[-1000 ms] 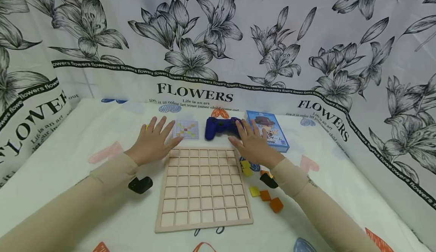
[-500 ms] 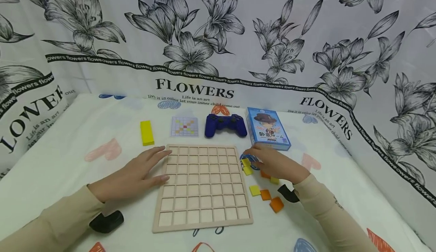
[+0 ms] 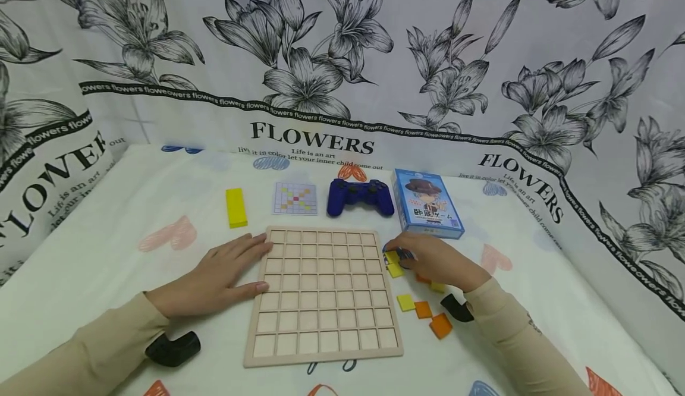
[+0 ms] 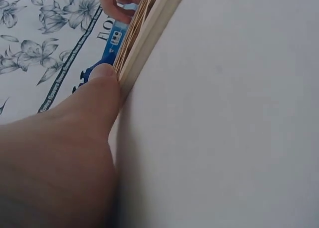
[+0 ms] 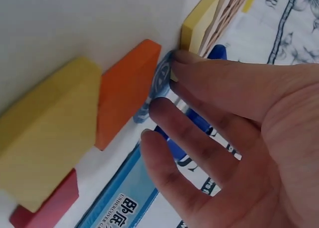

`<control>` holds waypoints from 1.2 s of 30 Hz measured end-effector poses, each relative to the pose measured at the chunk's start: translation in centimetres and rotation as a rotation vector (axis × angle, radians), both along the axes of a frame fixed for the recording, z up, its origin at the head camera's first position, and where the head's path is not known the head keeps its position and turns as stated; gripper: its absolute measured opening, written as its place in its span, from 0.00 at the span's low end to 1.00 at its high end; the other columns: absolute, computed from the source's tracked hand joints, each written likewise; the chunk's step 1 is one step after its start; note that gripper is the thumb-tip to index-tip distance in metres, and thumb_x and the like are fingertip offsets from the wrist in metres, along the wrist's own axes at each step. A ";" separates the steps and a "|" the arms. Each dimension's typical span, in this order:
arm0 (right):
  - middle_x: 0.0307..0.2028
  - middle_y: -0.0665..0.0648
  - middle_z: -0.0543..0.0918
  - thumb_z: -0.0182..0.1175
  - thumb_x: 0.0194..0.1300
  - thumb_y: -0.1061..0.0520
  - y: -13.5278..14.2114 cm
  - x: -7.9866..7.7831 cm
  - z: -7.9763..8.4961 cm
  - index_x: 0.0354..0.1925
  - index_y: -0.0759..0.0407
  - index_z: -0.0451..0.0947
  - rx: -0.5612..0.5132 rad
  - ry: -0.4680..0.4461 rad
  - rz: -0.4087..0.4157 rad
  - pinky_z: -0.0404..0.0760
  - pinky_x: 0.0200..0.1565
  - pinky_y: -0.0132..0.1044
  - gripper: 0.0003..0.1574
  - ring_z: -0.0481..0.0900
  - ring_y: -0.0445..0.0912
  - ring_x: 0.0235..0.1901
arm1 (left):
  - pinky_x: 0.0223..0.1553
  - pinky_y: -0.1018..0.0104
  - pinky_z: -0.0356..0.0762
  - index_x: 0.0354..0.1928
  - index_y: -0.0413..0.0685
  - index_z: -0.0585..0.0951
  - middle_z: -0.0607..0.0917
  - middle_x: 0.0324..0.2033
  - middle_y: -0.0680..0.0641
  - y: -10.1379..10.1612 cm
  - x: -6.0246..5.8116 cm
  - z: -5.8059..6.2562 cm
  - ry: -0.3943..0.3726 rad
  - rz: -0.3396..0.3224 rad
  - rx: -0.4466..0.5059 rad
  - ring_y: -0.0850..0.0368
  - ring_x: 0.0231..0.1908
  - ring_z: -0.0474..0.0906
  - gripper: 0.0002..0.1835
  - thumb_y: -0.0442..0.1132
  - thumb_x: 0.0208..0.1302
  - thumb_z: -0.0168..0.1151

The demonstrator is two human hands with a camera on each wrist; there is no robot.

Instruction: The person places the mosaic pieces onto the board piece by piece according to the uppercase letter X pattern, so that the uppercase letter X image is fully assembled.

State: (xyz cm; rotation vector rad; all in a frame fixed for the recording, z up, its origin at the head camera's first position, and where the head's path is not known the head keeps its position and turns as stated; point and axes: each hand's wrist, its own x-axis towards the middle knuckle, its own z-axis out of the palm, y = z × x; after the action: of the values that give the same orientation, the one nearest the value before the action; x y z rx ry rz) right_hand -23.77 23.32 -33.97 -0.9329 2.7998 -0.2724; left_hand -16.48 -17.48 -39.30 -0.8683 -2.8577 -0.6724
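My left hand (image 3: 214,277) lies at the left edge of a wooden grid board (image 3: 321,360), fingers extended and fingertips on the rim. In the left wrist view the thumb (image 4: 102,73) presses along the board's side. Beyond the board's right edge, my right hand (image 3: 441,259) reaches down to small square tiles. Its thumb and index finger pinch a yellow tile (image 5: 173,77), mostly hidden by the fingertips; the other fingers are loosely bent. Another yellow tile (image 3: 396,270) lies by the board. Under the hand in the right wrist view are an orange tile (image 5: 128,93) and a yellow one (image 5: 50,133).
Behind the board lie a yellow block (image 3: 236,208), a printed pattern card (image 3: 295,198), a blue game controller (image 3: 360,197) and a blue game box (image 3: 428,204). Loose tiles, one yellow (image 3: 405,302) and one orange (image 3: 441,326), sit right of the board. A floral curtain (image 3: 299,39) hangs behind.
Both hands were spread flat above the far side. The left has drawn back to the board's left edge; the right has come down to the tiles and now pinches a yellow one.
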 end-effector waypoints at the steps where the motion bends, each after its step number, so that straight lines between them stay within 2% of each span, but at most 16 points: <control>1: 0.52 0.44 0.80 0.61 0.65 0.58 0.0 0.0 0.0 0.56 0.46 0.77 -0.003 0.003 0.004 0.76 0.56 0.42 0.21 0.76 0.40 0.53 | 0.61 0.39 0.54 0.72 0.51 0.60 0.58 0.72 0.44 0.0 0.0 0.0 0.002 -0.002 -0.004 0.39 0.70 0.52 0.38 0.62 0.66 0.52; 4: 0.52 0.44 0.80 0.61 0.66 0.58 0.0 -0.1 -0.1 0.56 0.47 0.77 -0.005 0.000 -0.001 0.76 0.56 0.42 0.21 0.76 0.41 0.53 | 0.62 0.39 0.53 0.73 0.51 0.59 0.58 0.73 0.45 0.0 0.0 -0.1 -0.010 0.006 -0.024 0.40 0.71 0.51 0.39 0.63 0.67 0.51; 11: 0.46 0.46 0.81 0.62 0.66 0.55 0.2 -0.4 0.8 0.55 0.49 0.75 -0.007 0.006 -0.046 0.79 0.50 0.40 0.19 0.77 0.41 0.44 | 0.64 0.40 0.50 0.73 0.51 0.58 0.57 0.73 0.44 0.1 0.0 0.0 -0.029 0.009 -0.036 0.40 0.71 0.50 0.40 0.64 0.67 0.49; 15: 0.46 0.45 0.79 0.61 0.66 0.55 -1.6 -0.8 1.7 0.53 0.47 0.74 0.007 -0.001 -0.044 0.80 0.49 0.39 0.17 0.77 0.41 0.45 | 0.64 0.40 0.50 0.73 0.50 0.59 0.57 0.73 0.44 -0.1 0.0 0.1 -0.018 0.014 -0.037 0.40 0.71 0.50 0.40 0.64 0.66 0.50; 18: 0.46 0.46 0.79 0.61 0.66 0.55 -4.1 -0.8 2.3 0.52 0.47 0.75 0.007 0.010 0.027 0.80 0.48 0.38 0.16 0.77 0.41 0.45 | 0.64 0.40 0.50 0.72 0.50 0.60 0.58 0.72 0.44 -0.1 0.0 0.2 -0.011 0.013 -0.033 0.40 0.71 0.51 0.40 0.64 0.66 0.50; 21: 0.46 0.46 0.79 0.61 0.66 0.56 -6.8 -0.6 2.6 0.51 0.49 0.76 -0.019 0.030 0.139 0.79 0.47 0.35 0.14 0.78 0.41 0.45 | 0.64 0.39 0.48 0.72 0.52 0.60 0.58 0.72 0.45 0.0 0.0 0.3 -0.015 0.012 -0.028 0.41 0.71 0.51 0.39 0.65 0.66 0.50; 25: 0.45 0.46 0.80 0.60 0.67 0.55 -10.4 -0.4 2.5 0.48 0.51 0.77 -0.036 0.068 0.303 0.78 0.46 0.33 0.11 0.77 0.39 0.43 | 0.63 0.36 0.45 0.72 0.53 0.60 0.59 0.72 0.46 0.2 0.0 0.3 -0.022 0.019 -0.020 0.41 0.71 0.52 0.39 0.65 0.66 0.50; 28: 0.45 0.45 0.80 0.59 0.68 0.55 -12.6 -0.5 2.2 0.47 0.51 0.77 -0.033 0.079 0.384 0.77 0.47 0.31 0.10 0.77 0.38 0.43 | 0.62 0.34 0.44 0.72 0.53 0.61 0.59 0.72 0.45 0.2 0.1 0.3 -0.025 0.027 -0.020 0.40 0.70 0.52 0.38 0.64 0.66 0.51; 30: 0.45 0.46 0.80 0.59 0.68 0.56 -13.7 -0.7 2.0 0.47 0.51 0.76 -0.039 0.076 0.419 0.77 0.47 0.30 0.10 0.78 0.38 0.43 | 0.62 0.34 0.44 0.72 0.53 0.61 0.60 0.72 0.45 0.2 0.2 0.3 -0.027 0.033 -0.021 0.40 0.70 0.52 0.38 0.64 0.66 0.51; 36: 0.43 0.45 0.80 0.58 0.68 0.54 -15.6 -1.4 1.0 0.46 0.51 0.77 -0.045 0.034 0.448 0.75 0.43 0.28 0.09 0.76 0.37 0.38 | 0.62 0.34 0.44 0.72 0.53 0.61 0.60 0.72 0.45 0.1 0.3 0.4 -0.018 0.035 -0.019 0.41 0.70 0.53 0.38 0.64 0.66 0.51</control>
State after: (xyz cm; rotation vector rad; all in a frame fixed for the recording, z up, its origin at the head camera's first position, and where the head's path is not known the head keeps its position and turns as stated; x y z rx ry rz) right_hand -25.16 7.75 -32.96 -1.5457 2.5268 -0.2545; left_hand -16.20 -17.33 -38.87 -0.8171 -2.8930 -0.6538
